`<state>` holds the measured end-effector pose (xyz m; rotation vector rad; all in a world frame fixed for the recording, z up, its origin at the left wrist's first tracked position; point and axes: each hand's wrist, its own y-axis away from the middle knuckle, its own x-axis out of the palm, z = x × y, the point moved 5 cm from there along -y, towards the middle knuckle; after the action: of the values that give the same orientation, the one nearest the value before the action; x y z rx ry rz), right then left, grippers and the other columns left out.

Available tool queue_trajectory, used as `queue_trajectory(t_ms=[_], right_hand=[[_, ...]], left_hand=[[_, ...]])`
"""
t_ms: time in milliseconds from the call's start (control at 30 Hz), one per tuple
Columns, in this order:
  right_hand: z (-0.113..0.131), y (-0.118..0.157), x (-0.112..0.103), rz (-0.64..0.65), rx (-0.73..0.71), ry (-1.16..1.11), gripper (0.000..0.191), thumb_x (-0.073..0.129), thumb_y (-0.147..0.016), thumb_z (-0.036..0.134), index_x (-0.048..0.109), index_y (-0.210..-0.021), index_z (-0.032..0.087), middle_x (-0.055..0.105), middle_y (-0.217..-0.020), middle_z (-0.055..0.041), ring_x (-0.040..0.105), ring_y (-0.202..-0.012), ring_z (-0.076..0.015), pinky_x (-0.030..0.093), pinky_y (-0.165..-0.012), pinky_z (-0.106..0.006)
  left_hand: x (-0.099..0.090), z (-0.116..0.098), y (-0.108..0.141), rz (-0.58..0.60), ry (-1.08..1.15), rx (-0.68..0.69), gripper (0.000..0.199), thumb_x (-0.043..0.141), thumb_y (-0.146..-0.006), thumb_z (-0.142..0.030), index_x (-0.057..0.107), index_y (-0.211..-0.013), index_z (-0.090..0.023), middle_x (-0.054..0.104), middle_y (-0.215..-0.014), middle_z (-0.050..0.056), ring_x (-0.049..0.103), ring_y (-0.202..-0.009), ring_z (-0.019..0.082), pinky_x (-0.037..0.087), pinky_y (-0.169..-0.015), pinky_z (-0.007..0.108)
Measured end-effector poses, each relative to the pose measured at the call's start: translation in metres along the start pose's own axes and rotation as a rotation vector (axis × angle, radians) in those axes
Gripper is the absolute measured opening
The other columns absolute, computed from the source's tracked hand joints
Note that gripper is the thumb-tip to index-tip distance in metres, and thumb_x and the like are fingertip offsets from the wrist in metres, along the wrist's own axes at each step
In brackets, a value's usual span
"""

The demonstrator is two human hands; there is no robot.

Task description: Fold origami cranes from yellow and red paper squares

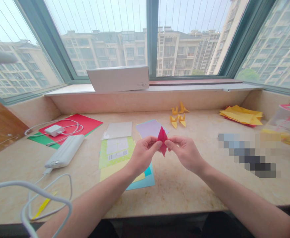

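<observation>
A small piece of folded red paper [163, 134], pointed at top and bottom, is held up above the counter in the middle of the head view. My left hand [146, 150] pinches its left side between thumb and fingers. On the other side my right hand [184, 150] grips it the same way, thumb toward me. My fingertips cover both side edges of the paper. Behind it lies a sheet of purple paper [148, 127]. Several folded yellow paper cranes [178, 119] stand farther back, slightly right.
To the left are a white power bank [65, 152], a charger [54, 130] with cables, and red paper [90, 124]. Coloured sheets and a green-patterned packet [103, 155] lie near my left forearm. Yellow paper [241, 115] and a clear container [283, 120] are at right. A white box [117, 79] stands on the sill.
</observation>
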<state>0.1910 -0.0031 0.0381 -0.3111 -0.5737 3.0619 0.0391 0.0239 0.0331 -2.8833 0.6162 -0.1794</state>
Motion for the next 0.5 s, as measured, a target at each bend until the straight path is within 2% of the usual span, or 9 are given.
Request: queue_trajectory(t_ms=[233, 367, 433, 500], right_hand=[[-0.001, 0.001, 0.002, -0.025, -0.04, 0.001, 0.019, 0.065, -0.091, 0.035, 0.078, -0.09, 0.021, 0.075, -0.08, -0.0035, 0.064, -0.073, -0.0184, 0.05, -0.071, -0.033], [-0.005, 0.001, 0.001, -0.076, -0.099, -0.055, 0.015, 0.069, -0.089, 0.031, 0.077, -0.101, 0.025, 0.076, -0.09, -0.0024, 0.066, -0.079, -0.0182, 0.052, -0.076, -0.033], [-0.005, 0.0, 0.001, -0.064, -0.126, -0.092, 0.014, 0.07, -0.089, 0.03, 0.076, -0.101, 0.027, 0.075, -0.091, -0.0019, 0.066, -0.081, -0.018, 0.052, -0.077, -0.034], [-0.002, 0.0, 0.0, -0.028, -0.179, -0.108, 0.012, 0.07, -0.089, 0.03, 0.076, -0.099, 0.028, 0.074, -0.095, -0.0028, 0.067, -0.088, -0.0193, 0.053, -0.083, -0.036]], left_hand=[[-0.003, 0.001, -0.002, 0.014, -0.107, 0.031, 0.025, 0.067, -0.089, -0.036, 0.07, -0.09, -0.011, 0.074, -0.08, 0.008, 0.068, -0.073, 0.017, 0.054, -0.071, 0.029], [-0.007, -0.007, -0.002, -0.023, -0.297, 0.167, 0.021, 0.068, -0.088, -0.034, 0.07, -0.098, -0.015, 0.07, -0.088, 0.006, 0.065, -0.077, 0.015, 0.053, -0.068, 0.025], [-0.008, -0.009, 0.0, -0.035, -0.359, 0.205, 0.021, 0.067, -0.089, -0.035, 0.07, -0.1, -0.017, 0.065, -0.077, 0.002, 0.061, -0.067, 0.012, 0.05, -0.061, 0.022], [-0.007, -0.008, 0.002, 0.0, -0.324, 0.174, 0.025, 0.062, -0.093, -0.039, 0.066, -0.104, -0.017, 0.06, -0.065, -0.002, 0.057, -0.053, 0.01, 0.046, -0.052, 0.02]])
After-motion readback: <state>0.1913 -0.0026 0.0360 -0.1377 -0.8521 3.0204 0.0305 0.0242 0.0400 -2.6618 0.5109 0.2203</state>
